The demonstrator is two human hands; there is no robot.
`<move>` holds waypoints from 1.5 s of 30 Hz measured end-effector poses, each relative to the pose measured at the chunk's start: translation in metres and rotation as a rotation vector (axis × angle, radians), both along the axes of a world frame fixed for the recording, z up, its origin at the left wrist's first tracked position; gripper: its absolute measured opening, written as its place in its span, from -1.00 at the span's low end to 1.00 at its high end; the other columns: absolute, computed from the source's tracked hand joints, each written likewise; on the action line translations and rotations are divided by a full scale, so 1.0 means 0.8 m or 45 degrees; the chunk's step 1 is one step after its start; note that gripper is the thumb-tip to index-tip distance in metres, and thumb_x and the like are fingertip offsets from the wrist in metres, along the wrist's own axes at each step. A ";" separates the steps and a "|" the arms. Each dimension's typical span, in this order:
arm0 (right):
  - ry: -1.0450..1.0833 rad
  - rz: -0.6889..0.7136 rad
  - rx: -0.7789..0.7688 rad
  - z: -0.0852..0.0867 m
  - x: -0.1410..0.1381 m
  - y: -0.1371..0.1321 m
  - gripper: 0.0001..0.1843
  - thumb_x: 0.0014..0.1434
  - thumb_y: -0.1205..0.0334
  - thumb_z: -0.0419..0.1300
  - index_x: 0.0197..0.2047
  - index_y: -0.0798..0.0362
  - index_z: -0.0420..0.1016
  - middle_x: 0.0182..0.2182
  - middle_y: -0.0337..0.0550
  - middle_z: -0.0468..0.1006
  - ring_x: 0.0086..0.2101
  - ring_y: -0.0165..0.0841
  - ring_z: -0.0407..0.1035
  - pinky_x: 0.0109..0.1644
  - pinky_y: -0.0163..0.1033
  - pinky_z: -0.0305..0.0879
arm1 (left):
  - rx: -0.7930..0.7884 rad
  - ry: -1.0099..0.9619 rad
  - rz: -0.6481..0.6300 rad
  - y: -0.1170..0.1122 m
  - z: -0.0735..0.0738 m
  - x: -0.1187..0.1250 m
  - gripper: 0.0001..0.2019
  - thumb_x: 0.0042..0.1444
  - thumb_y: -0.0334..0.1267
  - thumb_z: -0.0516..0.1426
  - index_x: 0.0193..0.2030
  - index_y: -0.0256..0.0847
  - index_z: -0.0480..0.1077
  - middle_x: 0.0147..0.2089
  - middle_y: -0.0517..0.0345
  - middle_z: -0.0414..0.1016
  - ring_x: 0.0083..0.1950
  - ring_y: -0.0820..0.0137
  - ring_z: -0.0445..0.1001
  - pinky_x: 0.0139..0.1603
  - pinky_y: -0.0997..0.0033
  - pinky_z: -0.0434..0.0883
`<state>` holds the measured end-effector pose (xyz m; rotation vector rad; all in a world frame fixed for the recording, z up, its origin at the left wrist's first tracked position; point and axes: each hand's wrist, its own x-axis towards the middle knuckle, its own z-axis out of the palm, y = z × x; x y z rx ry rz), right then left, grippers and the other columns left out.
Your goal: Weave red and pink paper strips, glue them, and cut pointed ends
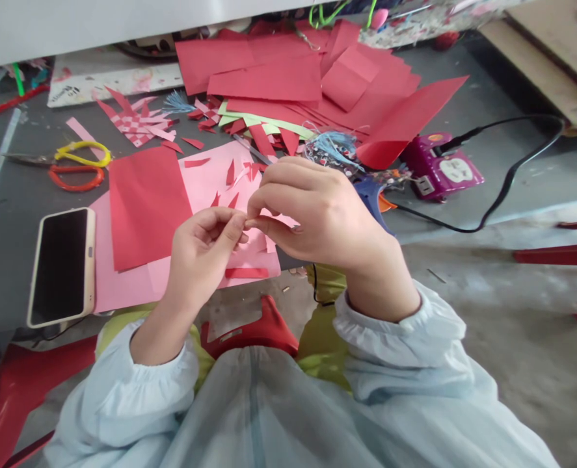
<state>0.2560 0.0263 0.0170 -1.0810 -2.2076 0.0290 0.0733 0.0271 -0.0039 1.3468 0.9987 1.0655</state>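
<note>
My left hand point(205, 250) and my right hand point(312, 211) meet above the near edge of the grey table point(10, 240). Both pinch a small piece between fingertips, too small and hidden to name. Under them lies a pink paper sheet point(205, 185) with red scraps on it. A red paper sheet point(144, 205) lies on the pink one, just left of my left hand.
A phone point(61, 266) lies at the near left. Scissors with yellow and red handles point(73, 166) sit behind it. A pile of red paper point(317, 78) covers the back. A purple socket box point(439, 170) with a black cable point(507, 175) stands right, beside a blue glue gun point(373, 198).
</note>
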 end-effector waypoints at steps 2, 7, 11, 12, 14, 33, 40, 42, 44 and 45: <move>0.008 -0.011 -0.005 0.000 0.001 0.000 -0.79 0.34 0.31 0.06 -0.31 0.02 0.48 -0.39 -0.17 0.41 -0.29 -0.31 0.32 -0.21 -0.16 0.25 | -0.003 -0.001 0.009 0.000 0.001 0.000 -0.80 0.14 -0.09 0.32 -0.34 -0.17 0.56 -0.43 0.20 0.54 -0.41 0.50 0.48 -0.35 0.51 0.45; 0.011 -0.005 -0.007 0.004 0.005 -0.002 -0.88 0.31 0.28 0.16 -0.29 -0.01 0.46 -0.39 -0.18 0.43 -0.30 -0.30 0.35 -0.20 -0.15 0.29 | -0.010 -0.022 -0.004 0.000 0.002 0.001 -0.80 0.14 -0.09 0.32 -0.35 -0.18 0.56 -0.43 0.20 0.54 -0.41 0.50 0.49 -0.34 0.50 0.45; -0.006 -0.047 -0.089 0.013 0.006 -0.007 -0.89 0.31 0.24 0.20 -0.30 -0.03 0.47 -0.38 -0.12 0.46 -0.26 -0.26 0.39 -0.16 -0.14 0.32 | -0.030 -0.052 -0.016 -0.001 0.002 0.000 -0.82 0.14 -0.11 0.32 -0.33 -0.17 0.57 -0.43 0.21 0.56 -0.42 0.53 0.49 -0.36 0.53 0.46; 0.001 -0.049 -0.104 0.015 0.007 -0.007 -0.89 0.32 0.24 0.19 -0.29 -0.03 0.46 -0.37 -0.11 0.47 -0.26 -0.26 0.39 -0.16 -0.13 0.32 | -0.037 -0.056 -0.008 0.000 0.002 0.000 -0.82 0.14 -0.11 0.32 -0.32 -0.16 0.57 -0.43 0.21 0.56 -0.42 0.53 0.50 -0.37 0.54 0.46; 0.037 -0.019 -0.076 0.016 0.009 -0.007 -0.87 0.31 0.20 0.20 -0.31 -0.01 0.45 -0.38 -0.12 0.48 -0.28 -0.27 0.39 -0.19 -0.14 0.32 | -0.043 -0.051 0.020 0.001 0.001 -0.002 -0.80 0.14 -0.08 0.32 -0.32 -0.17 0.57 -0.42 0.20 0.56 -0.42 0.52 0.50 -0.39 0.53 0.46; -0.123 0.276 -0.897 0.029 0.002 -0.019 -0.89 0.16 0.34 0.27 -0.40 0.09 0.58 -0.49 -0.25 0.57 -0.49 -0.48 0.30 -0.35 -0.29 0.12 | 0.033 -0.025 0.115 0.014 0.006 -0.019 -0.76 0.12 -0.04 0.32 -0.32 -0.19 0.54 -0.37 0.16 0.58 -0.39 0.51 0.50 -0.36 0.49 0.47; -0.175 0.293 -0.882 0.028 -0.013 -0.027 -0.90 0.10 0.45 0.26 -0.37 0.09 0.58 -0.44 -0.24 0.58 -0.46 -0.47 0.30 -0.33 -0.30 0.15 | 0.100 -0.001 0.147 0.020 -0.001 -0.033 -0.78 0.14 -0.08 0.31 -0.34 -0.19 0.54 -0.37 0.17 0.58 -0.40 0.54 0.49 -0.39 0.53 0.44; -0.204 0.267 -0.894 0.028 -0.014 -0.026 -0.87 0.12 0.45 0.22 -0.33 0.08 0.59 -0.40 -0.21 0.60 -0.44 -0.46 0.32 -0.31 -0.29 0.17 | 0.102 -0.003 0.157 0.021 -0.003 -0.037 -0.79 0.13 -0.09 0.32 -0.35 -0.20 0.54 -0.37 0.17 0.57 -0.41 0.55 0.49 -0.39 0.54 0.44; -0.247 0.240 -0.908 0.028 -0.013 -0.024 -0.85 0.15 0.43 0.19 -0.32 0.09 0.60 -0.38 -0.19 0.61 -0.41 -0.44 0.33 -0.29 -0.28 0.18 | 0.107 -0.004 0.155 0.021 -0.004 -0.040 -0.80 0.14 -0.11 0.31 -0.35 -0.20 0.54 -0.37 0.18 0.57 -0.42 0.56 0.48 -0.40 0.55 0.44; -0.266 0.235 -0.913 0.028 -0.012 -0.023 -0.84 0.15 0.42 0.17 -0.32 0.09 0.59 -0.38 -0.18 0.61 -0.41 -0.43 0.34 -0.28 -0.28 0.19 | 0.106 -0.004 0.153 0.021 -0.004 -0.041 -0.81 0.14 -0.12 0.31 -0.35 -0.20 0.55 -0.37 0.19 0.57 -0.42 0.57 0.48 -0.40 0.56 0.44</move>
